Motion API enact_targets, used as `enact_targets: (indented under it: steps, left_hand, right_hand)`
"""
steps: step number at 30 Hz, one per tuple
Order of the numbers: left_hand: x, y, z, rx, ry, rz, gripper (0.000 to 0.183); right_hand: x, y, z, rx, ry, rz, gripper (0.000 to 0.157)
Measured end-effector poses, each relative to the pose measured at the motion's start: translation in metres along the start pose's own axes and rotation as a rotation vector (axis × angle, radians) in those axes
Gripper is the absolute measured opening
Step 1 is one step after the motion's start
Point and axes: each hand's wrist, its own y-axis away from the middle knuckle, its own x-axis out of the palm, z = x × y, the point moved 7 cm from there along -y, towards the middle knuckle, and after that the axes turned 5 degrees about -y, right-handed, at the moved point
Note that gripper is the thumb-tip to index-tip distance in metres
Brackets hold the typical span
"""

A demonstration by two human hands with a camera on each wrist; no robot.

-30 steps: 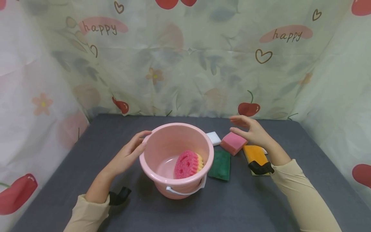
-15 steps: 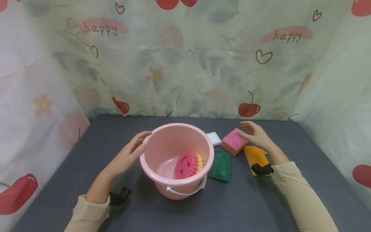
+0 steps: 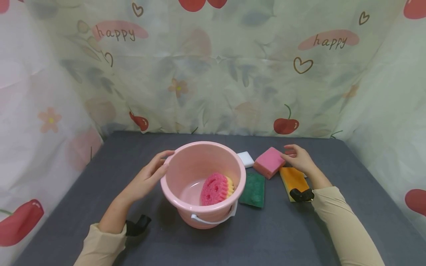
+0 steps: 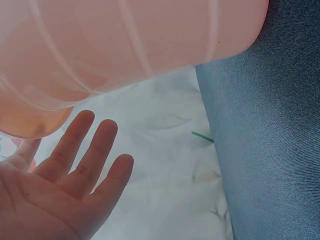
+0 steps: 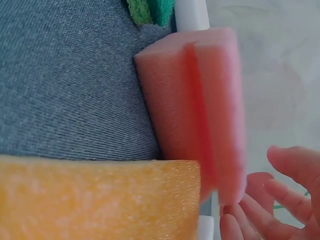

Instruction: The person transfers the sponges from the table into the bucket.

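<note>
My left hand (image 3: 146, 176) touches the left side of the pink bucket's rim (image 3: 170, 199). In the left wrist view its fingers (image 4: 95, 150) are spread and nearly straight beside the bucket's wall (image 4: 135, 40). Inside the bucket leans a pink and yellow sponge (image 3: 214, 189) with a scalloped edge. A pink block sponge (image 3: 270, 162) lies to the bucket's right. At that sponge's right edge is my right hand (image 3: 302, 161), fingers loosely bent. The right wrist view shows its fingertips (image 5: 231, 212) right at the end of the pink sponge (image 5: 170, 95).
A green scouring pad (image 3: 253, 190) lies just right of the bucket, with a white sponge (image 3: 246, 159) behind it. An orange-yellow sponge (image 3: 293, 178) lies under the right wrist. The bucket's white handle (image 3: 213, 221) hangs at its front. A patterned curtain (image 3: 213, 92) encloses the dark table (image 3: 133, 147).
My right hand has moved from above the pink block sponge to its right side and lower, its fingers bending more. The left hand and the bucket have stayed in place.
</note>
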Motion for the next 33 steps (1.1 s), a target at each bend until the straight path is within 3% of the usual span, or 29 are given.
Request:
enact_targets:
  steps: [11,18,25,33]
  left_hand:
    - [0.000,0.000,-0.001,-0.001,-0.003,-0.001,0.041]
    - [0.000,0.000,0.000,-0.004,-0.004,-0.002,0.041]
    - [0.001,0.000,0.000,-0.005,0.004,0.002,0.042]
    - [0.000,0.000,0.001,-0.008,-0.001,0.000,0.041]
  right_hand:
    - [0.006,-0.004,-0.012,0.049,0.009,0.009,0.058]
    - [0.007,-0.005,-0.015,0.037,0.002,-0.004,0.055]
    - [0.006,-0.004,-0.016,0.046,-0.059,-0.027,0.049]
    - [0.004,-0.002,-0.016,0.079,-0.130,-0.043,0.053]
